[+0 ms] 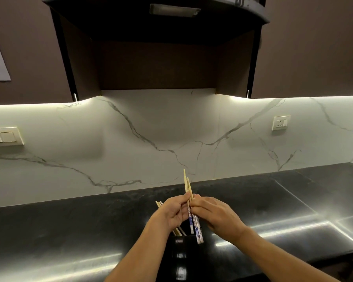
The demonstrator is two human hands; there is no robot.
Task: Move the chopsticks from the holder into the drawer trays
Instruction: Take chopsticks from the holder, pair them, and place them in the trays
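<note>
Black and glossy, the desk [73, 231] ran across the lower half of the view beneath a white marble-veined backsplash [151, 129]. Just below centre, a small bunch of chopsticks [189, 202] was held upright between both hands, its pale wooden tips pointing toward twelve o'clock against the backsplash and its blue-and-white patterned ends [198, 231] hanging toward six o'clock. The left hand [171, 214] gripped the bunch from the nine o'clock side, its fingers [182, 200] curled and pressed against the sticks. The right hand [216, 214] met it from three o'clock, its fingers [200, 206] closed and pinching the same bunch, so the two hands touched around it. Directly beneath them, at six o'clock, stood the dark holder [179, 247] on the desk, its front reflecting light. More chopsticks [178, 232] remained inside it, leaning toward ten o'clock, with their upper ends [159, 203] showing past the left hand. The patterned ends of the held bunch hung just beside the holder's rim at its three o'clock edge; whether they touched it could not be told. Farther out, a wall socket [280, 123] sat at two o'clock on the backsplash and a switch plate [4, 137] at nine o'clock. Dark cabinets [157, 64] hung at twelve o'clock, with lit strips beneath them.
</note>
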